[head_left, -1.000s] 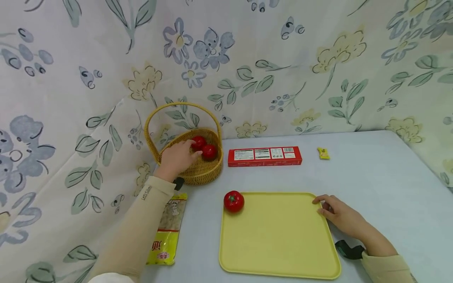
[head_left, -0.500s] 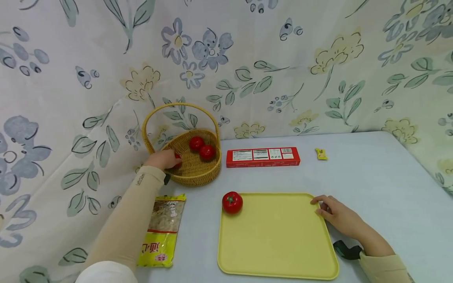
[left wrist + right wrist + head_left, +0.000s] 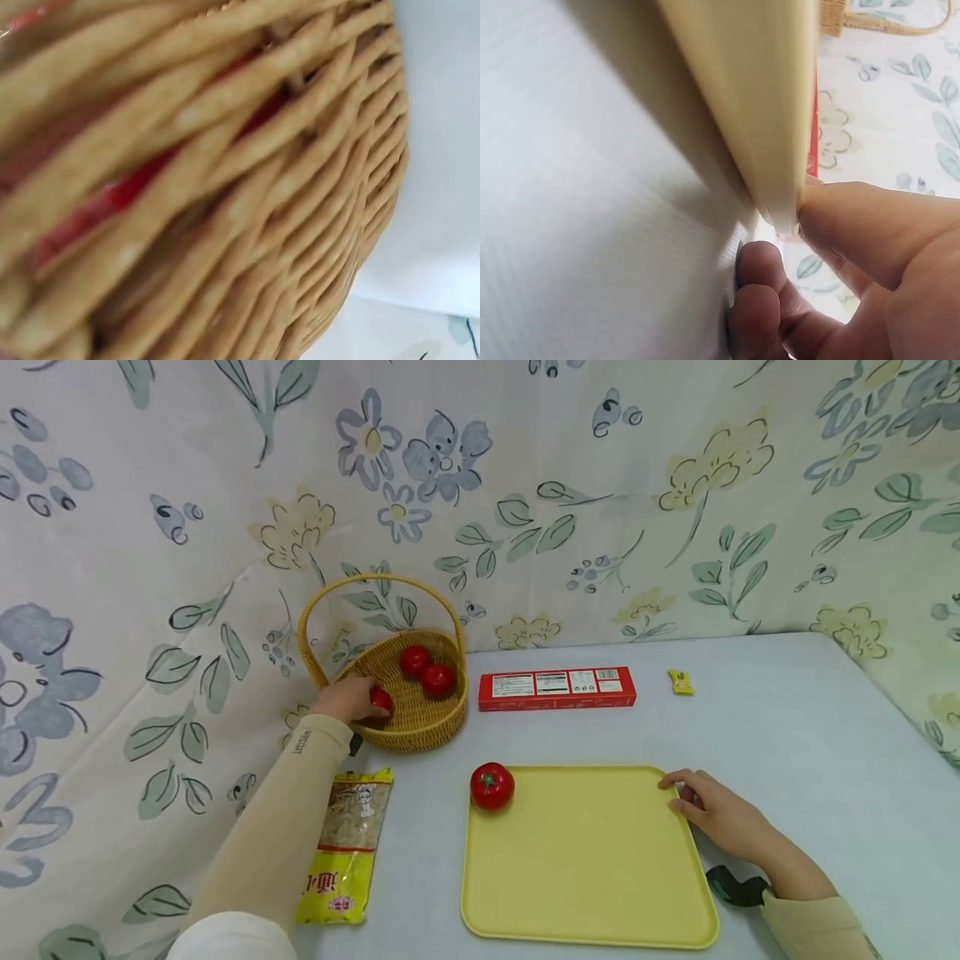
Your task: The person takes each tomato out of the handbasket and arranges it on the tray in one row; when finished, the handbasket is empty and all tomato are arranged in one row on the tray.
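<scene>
Inside the wicker basket (image 3: 416, 739), at its left side, my left hand (image 3: 347, 698) grips a red tomato (image 3: 382, 702). Two more tomatoes (image 3: 438, 680) lie toward the back of the basket. In the left wrist view the basket's weave (image 3: 300, 187) fills most of the picture, with bits of red showing through gaps. My right hand (image 3: 723, 817) holds the far right corner of the yellow tray (image 3: 592, 860); its thumb (image 3: 855, 225) presses the rim in the right wrist view. Another tomato (image 3: 492, 787) sits at the tray's far left corner.
A red box (image 3: 557, 690) lies behind the tray, right of the basket. Farther right is a small yellow packet (image 3: 681, 682). A yellow food bag (image 3: 348, 852) lies beside the left forearm. Floral cloth (image 3: 525, 527) hangs behind the white table (image 3: 825, 735).
My left hand has moved left and down from beside the two back tomatoes to the basket's left side, where it took hold of a tomato. The right hand stays at the tray corner.
</scene>
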`<state>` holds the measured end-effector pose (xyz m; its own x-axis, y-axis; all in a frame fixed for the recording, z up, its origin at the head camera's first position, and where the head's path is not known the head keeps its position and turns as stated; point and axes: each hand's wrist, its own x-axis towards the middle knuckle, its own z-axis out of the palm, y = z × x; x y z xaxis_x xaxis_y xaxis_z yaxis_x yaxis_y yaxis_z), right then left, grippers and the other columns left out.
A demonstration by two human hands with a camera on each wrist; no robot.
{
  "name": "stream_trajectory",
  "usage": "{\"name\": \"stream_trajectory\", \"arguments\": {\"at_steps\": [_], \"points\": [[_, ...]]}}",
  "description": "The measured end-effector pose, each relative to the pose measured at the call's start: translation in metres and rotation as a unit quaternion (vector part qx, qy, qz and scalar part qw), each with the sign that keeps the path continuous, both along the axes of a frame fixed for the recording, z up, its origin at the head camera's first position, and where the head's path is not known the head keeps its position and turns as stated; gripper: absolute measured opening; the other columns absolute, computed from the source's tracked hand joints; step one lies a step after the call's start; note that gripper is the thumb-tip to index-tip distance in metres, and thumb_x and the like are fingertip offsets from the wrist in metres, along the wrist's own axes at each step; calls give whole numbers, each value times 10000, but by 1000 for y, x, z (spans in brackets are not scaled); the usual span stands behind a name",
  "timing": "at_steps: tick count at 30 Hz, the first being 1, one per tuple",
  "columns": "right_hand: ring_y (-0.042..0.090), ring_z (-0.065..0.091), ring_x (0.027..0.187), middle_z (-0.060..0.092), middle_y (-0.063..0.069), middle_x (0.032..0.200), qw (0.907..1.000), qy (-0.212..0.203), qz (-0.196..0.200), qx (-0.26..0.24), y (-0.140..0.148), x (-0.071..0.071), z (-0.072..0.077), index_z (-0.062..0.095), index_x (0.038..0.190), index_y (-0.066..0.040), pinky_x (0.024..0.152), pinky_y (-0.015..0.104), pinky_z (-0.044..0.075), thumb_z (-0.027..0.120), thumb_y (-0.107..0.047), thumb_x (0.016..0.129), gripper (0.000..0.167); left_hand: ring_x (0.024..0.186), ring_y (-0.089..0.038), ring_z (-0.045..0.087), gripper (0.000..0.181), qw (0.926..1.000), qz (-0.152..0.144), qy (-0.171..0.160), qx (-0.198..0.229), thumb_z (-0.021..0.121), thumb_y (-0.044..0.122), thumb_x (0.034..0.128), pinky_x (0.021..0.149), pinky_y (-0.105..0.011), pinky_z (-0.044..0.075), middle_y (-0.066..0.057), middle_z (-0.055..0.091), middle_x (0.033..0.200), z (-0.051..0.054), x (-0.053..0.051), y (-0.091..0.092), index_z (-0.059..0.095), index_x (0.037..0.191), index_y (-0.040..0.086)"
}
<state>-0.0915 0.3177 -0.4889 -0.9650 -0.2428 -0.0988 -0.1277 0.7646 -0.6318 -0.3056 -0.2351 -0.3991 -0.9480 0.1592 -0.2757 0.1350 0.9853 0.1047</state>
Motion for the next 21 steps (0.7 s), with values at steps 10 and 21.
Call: {"name": "stream_trajectory", "arguments": {"at_steps": [10, 21], "points": [[92, 452, 817, 470, -12, 940, 9999, 78, 8, -106, 0, 2, 3, 603, 1294, -134, 672, 281, 372, 657, -178, 1049, 254, 1177, -409, 618, 768, 9986, 58, 26, 521, 812, 443, 910, 1015, -585, 494, -249, 645, 1318, -17, -6, -3, 531, 1473, 4], [91, 463, 820, 493, -18, 956, 10000, 9, 11, -35, 0, 2, -2, 602, 1312, -134, 681, 282, 397, 650, -204, 1056, 270, 1162, -410, 612, 733, 9893, 248, 621, 1300, 812, 382, 899, 1020, -553, 505, -252, 616, 1298, -10, 4, 3, 472, 1393, -38]]}}
